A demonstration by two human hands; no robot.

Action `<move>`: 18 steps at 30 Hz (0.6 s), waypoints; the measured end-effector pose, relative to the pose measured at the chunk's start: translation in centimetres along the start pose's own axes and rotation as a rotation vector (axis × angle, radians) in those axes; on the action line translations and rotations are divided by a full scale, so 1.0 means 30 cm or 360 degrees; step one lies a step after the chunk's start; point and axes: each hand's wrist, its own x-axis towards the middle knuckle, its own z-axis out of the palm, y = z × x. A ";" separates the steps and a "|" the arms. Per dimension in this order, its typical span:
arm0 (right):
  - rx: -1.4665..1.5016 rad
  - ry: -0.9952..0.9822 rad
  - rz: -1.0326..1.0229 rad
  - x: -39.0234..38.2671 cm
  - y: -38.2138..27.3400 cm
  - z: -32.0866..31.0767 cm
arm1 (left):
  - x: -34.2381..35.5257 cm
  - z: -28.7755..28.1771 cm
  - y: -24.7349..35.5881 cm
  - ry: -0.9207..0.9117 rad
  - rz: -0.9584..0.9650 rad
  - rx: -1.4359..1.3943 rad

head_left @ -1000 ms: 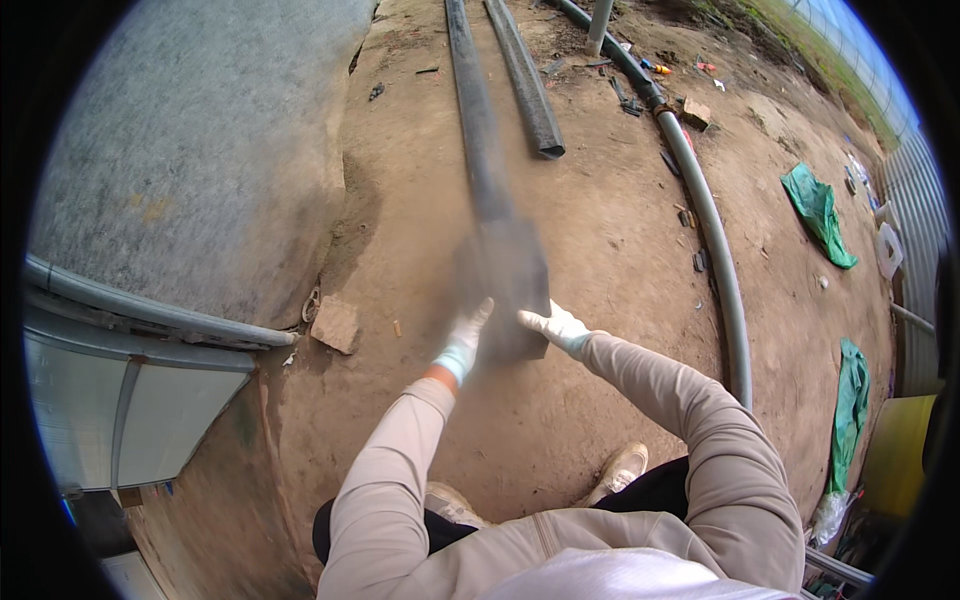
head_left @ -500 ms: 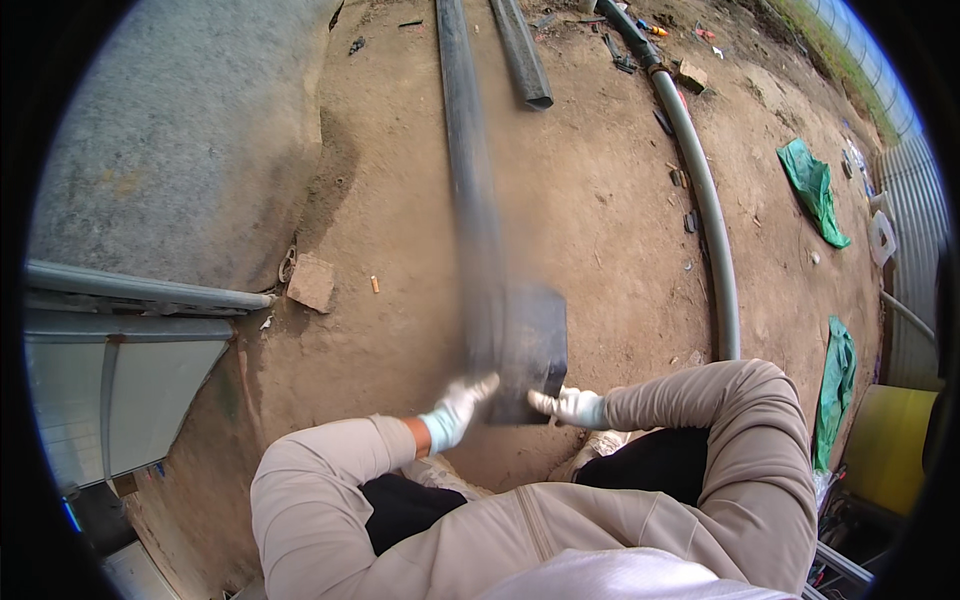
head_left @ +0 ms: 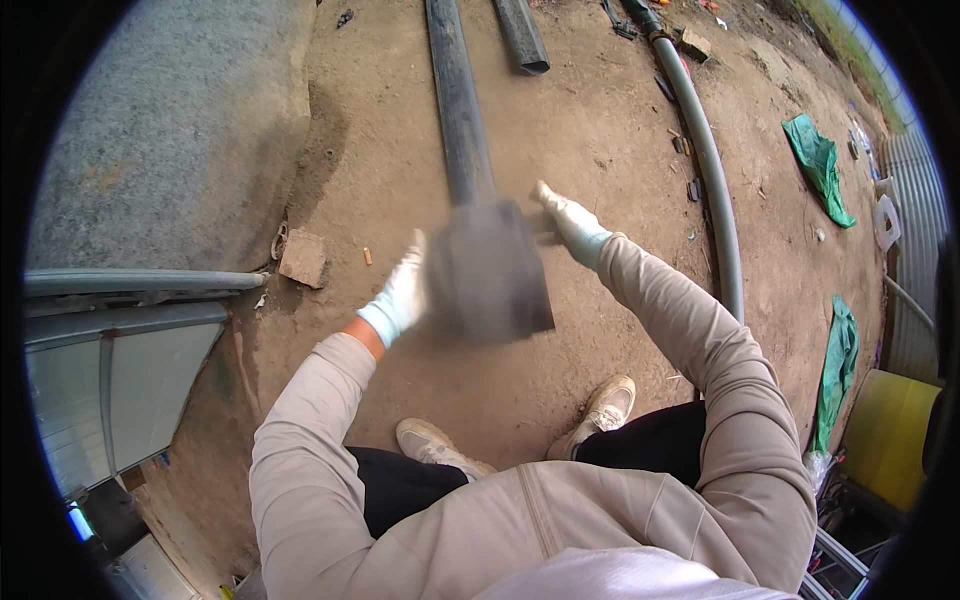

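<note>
A boxy black piece, smeared by motion, is in front of me at the near end of a long black pipe. Whether it is joined to the pipe or only overlaps it, I cannot tell. My left hand, in a white glove with a pale blue cuff, is beside its left side, fingers stretched out. Blur hides whether they touch. To the upper right of the piece, my right hand, gloved alike, has its fingers extended forward. A dark blurred strip shows between that hand and the piece.
A second black pipe lies ahead, and a long grey pipe runs along the right. On the left are a brick and a metal-framed panel. Green sheets and a yellow drum are at the right.
Both hands have gone forward and farther apart, away from my feet. The black piece has shifted forward too, and my shoes now show fully.
</note>
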 end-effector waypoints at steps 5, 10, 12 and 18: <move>0.0279 -0.0175 0.0092 0.017 0.134 0.018 | 0.106 -0.192 -0.043 0.0208 0.0351 0.0548; -0.0807 -0.0049 -0.0449 0.026 0.071 0.102 | 0.227 -0.152 -0.011 0.0746 0.0605 0.0998; -0.0738 0.0214 -0.0411 0.047 0.050 0.161 | 0.235 -0.072 -0.033 0.0883 0.0692 0.0864; -0.0716 0.0374 -0.0219 0.024 0.105 0.217 | 0.170 0.050 -0.126 0.0838 0.0724 0.0401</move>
